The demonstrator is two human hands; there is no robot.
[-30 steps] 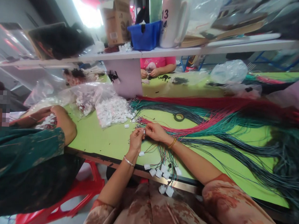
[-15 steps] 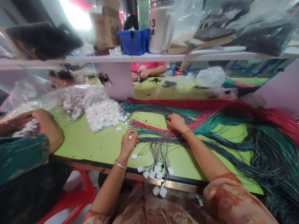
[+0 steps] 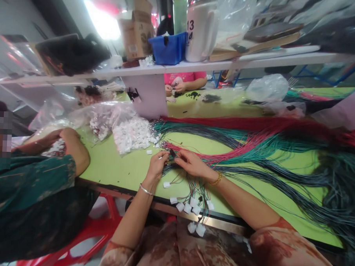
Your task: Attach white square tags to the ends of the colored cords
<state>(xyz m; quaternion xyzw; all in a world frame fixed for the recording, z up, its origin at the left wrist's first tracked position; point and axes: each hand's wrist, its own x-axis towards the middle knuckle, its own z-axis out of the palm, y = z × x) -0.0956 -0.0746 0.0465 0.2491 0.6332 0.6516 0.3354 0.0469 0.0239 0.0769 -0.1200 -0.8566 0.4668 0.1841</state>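
My left hand [image 3: 157, 166] is closed in a pinch above the green table's near half. Facing it, my right hand [image 3: 192, 164] is closed too, its thumb and fingertips almost meeting the left ones. A small dark piece [image 3: 172, 152] shows between the two sets of fingertips; its kind is too small to tell. What the left fingers grip is hidden. Just beyond my hands lie the tips of a red wire bundle [image 3: 191, 152]. Dark wires [image 3: 252, 175] run off to the right from under my right hand. Several wires with white connectors [image 3: 187, 208] hang over the table's front edge.
A clear bag of white connectors [image 3: 133, 135] lies left of the wires. At the left, a co-worker's arm [image 3: 76, 152] rests on the table [image 3: 111, 167]. Across the partition, another person's hands [image 3: 176, 88] work near small black pieces. A shelf [image 3: 109, 70] holds a blue bin [image 3: 167, 48] and mug [image 3: 199, 34].
My right hand has come left from the wire bundles to my left hand. A dark piece now shows between them, and the white piece in my left hand is out of sight. The view has shifted left.
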